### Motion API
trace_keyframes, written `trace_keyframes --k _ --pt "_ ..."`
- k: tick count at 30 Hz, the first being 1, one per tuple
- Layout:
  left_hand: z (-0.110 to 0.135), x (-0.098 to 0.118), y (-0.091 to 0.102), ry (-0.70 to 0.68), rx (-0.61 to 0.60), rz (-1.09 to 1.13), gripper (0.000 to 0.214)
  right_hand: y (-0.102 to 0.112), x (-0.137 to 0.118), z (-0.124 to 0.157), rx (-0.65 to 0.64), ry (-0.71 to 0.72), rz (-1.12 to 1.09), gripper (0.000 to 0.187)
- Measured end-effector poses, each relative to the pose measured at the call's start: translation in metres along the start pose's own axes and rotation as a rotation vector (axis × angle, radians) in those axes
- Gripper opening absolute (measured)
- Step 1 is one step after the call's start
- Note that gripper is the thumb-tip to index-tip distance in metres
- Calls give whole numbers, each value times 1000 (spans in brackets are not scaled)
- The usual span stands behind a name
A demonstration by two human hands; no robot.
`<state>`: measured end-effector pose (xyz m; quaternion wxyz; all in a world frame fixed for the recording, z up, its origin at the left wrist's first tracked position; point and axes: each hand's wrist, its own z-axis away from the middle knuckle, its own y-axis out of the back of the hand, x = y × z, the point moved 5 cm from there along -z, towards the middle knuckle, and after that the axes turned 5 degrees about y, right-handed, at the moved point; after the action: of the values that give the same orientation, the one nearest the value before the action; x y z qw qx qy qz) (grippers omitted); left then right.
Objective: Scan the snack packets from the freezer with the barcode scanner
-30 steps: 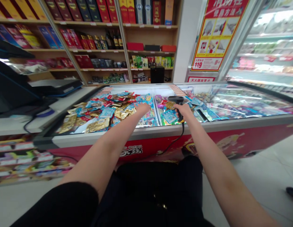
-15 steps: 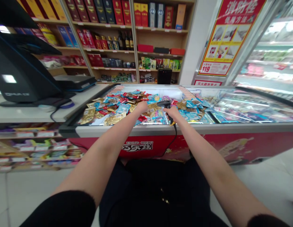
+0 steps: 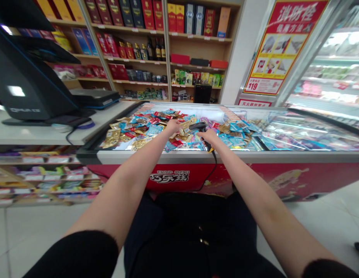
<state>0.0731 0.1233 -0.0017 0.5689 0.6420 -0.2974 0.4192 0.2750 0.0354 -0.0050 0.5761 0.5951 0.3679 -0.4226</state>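
A red chest freezer (image 3: 226,157) with a glass lid stands in front of me, and several gold, blue and red snack packets (image 3: 133,129) lie spread over the lid. My left hand (image 3: 173,126) reaches onto the pile and pinches a gold packet (image 3: 185,125). My right hand (image 3: 210,136) grips a black barcode scanner (image 3: 198,126) by its handle, with the head pointing left at that packet. The scanner's black cable (image 3: 210,172) hangs down the freezer's front.
A checkout counter (image 3: 46,133) with a black till monitor (image 3: 23,87) stands at the left. Shelves of boxed bottles (image 3: 144,23) fill the back wall. A red poster (image 3: 279,42) and an open cooler (image 3: 330,77) are at the right. Tiled floor lies below.
My view and both hands have shifted left along the freezer lid. The left hand has closed on a gold packet, and the scanner has come up beside it.
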Motion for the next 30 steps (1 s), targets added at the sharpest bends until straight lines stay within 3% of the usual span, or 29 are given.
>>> trace_keyframes --k 18,30 --pt "6 14 5 -29 8 -22 13 7 -10 8 -18 11 21 28" --pt "0 9 8 -23 38 -31 23 8 -12 12 -28 36 10 25"
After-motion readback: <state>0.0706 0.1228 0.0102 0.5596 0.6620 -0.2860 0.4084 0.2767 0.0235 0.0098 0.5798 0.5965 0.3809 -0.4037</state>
